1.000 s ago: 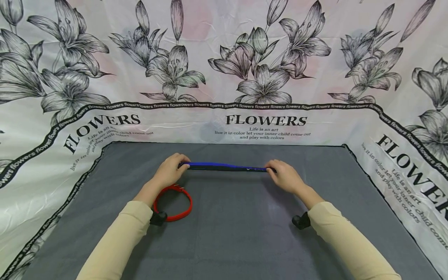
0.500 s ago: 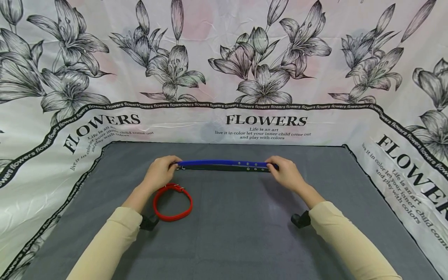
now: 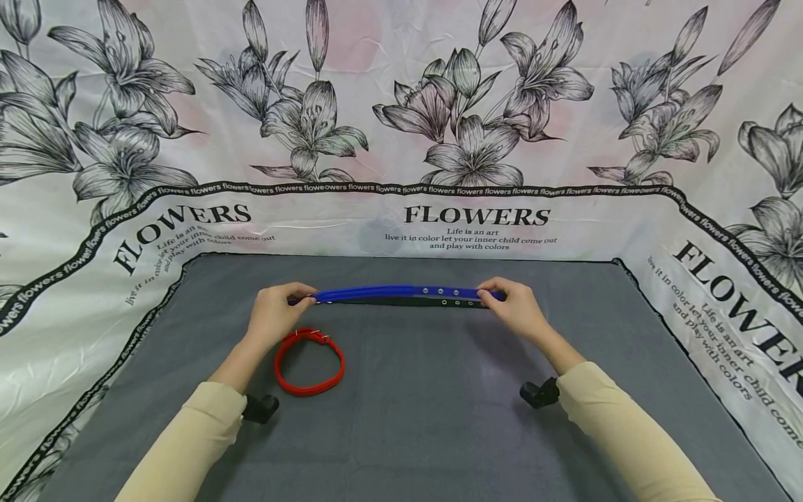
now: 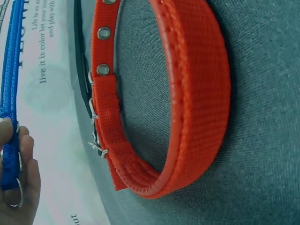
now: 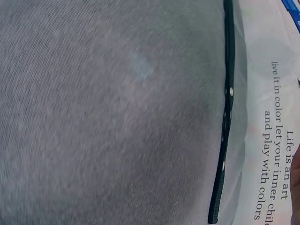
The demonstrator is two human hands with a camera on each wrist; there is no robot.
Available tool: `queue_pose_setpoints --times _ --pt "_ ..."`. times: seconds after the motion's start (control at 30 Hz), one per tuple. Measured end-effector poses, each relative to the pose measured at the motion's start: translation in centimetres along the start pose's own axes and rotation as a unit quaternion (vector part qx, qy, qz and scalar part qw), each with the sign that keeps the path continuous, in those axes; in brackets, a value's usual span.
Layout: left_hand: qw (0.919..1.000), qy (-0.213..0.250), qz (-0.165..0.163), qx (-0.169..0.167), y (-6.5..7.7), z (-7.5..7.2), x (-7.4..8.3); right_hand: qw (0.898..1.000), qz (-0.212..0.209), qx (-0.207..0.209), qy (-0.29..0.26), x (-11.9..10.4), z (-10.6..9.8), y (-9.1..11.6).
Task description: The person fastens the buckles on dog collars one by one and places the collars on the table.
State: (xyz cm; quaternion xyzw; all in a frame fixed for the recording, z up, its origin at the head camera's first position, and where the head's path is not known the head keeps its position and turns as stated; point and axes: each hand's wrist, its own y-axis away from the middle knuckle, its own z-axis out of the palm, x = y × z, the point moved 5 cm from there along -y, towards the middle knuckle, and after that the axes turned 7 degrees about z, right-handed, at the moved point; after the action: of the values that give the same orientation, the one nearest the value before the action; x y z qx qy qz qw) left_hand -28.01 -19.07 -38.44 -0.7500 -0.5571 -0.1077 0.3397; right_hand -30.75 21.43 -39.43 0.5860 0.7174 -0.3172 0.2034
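A blue collar (image 3: pixel 376 291) with metal eyelets is stretched level between both hands. My left hand (image 3: pixel 272 314) pinches its left end, where the left wrist view shows a D-ring below the fingers. At the eyelet end, my right hand (image 3: pixel 516 307) holds the strap between thumb and fingers. Just under the blue collar a black collar (image 3: pixel 401 302) lies straight on the grey cloth, partly covered in the head view; its eyelets (image 5: pixel 230 92) show in the right wrist view. Nearer the left forearm, a red collar (image 4: pixel 206 84) stands buckled into a ring.
Grey cloth (image 3: pixel 414 404) covers the work surface. Behind and around it runs a white flower-printed sheet (image 3: pixel 351 216) with black lettering. A black wrist camera (image 3: pixel 260 408) sits at the left cuff, close to the red collar; another wrist camera (image 3: pixel 539 393) is at the right cuff.
The blue collar has been lifted from along the black collar and tilted so its flat face and eyelets show. My left hand has moved left; the right hand has risen slightly.
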Motion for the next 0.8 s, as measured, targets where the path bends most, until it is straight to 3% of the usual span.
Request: queue_pose_setpoints --times 0.2,0.4,0.6,0.8 --pt "0.9979 0.051 -0.029 0.028 0.0 -0.5 -0.5 0.992 0.073 -0.038 -0.092 0.3 0.0 0.0" --pt "0.9924 0.092 -0.078 0.021 0.0 -0.7 -0.7 0.979 0.089 -0.058 -0.173 0.0 0.3 -0.2" --pt "0.9759 0.172 -0.133 0.014 0.1 -0.7 -0.8 0.978 0.086 -0.058 -0.182 -0.7 0.2 -0.4" --pt "0.9564 0.248 -0.154 0.019 0.2 -0.6 -0.4 0.977 0.065 -0.054 -0.198 -1.5 0.2 -0.5"
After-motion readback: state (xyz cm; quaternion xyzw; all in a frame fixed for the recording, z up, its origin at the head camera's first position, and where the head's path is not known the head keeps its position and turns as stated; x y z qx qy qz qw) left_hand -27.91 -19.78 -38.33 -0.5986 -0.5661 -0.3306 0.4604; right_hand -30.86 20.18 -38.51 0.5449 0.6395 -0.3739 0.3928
